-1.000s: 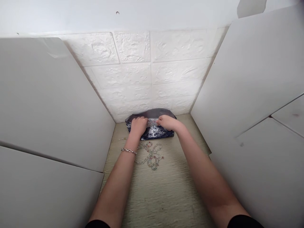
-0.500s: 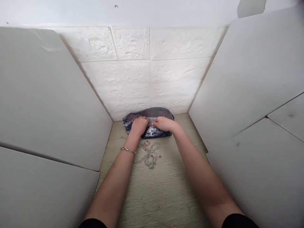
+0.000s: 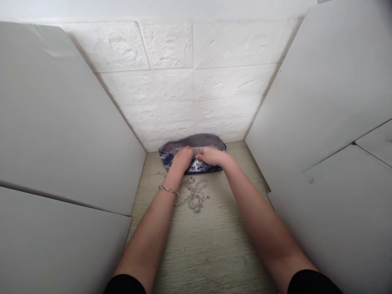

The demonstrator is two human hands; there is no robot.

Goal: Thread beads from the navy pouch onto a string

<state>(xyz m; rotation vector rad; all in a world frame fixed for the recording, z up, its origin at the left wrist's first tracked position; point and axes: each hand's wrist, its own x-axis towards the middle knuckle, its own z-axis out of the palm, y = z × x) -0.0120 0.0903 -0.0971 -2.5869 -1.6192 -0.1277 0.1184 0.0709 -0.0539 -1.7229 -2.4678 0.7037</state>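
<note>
A dark blue bag [image 3: 199, 168] with white print lies with its mouth open at the foot of the wall. Small clear or pale bits show inside it. My left hand [image 3: 183, 157], a silver chain bracelet on its wrist, is closed over the bag's front edge. Just beside it, my right hand [image 3: 210, 156] is pinched at the bag's mouth, its thumb and fingers together. What either hand holds is hidden or too small to make out. In front of the bag, strings of pale, multicoloured beads [image 3: 196, 201] lie in loose loops, partly behind my left forearm.
Grey-white panels rise close on the left [image 3: 67, 114] and on the right [image 3: 321, 94]. Behind the bag stands a white brick-patterned wall [image 3: 171, 85]. A greenish wood-grained surface [image 3: 211, 253] runs under my forearms.
The camera view has tilted slightly downward, so the scene sits a little higher. Both hands stay at the bag's mouth with only slight shifts of the fingers.
</note>
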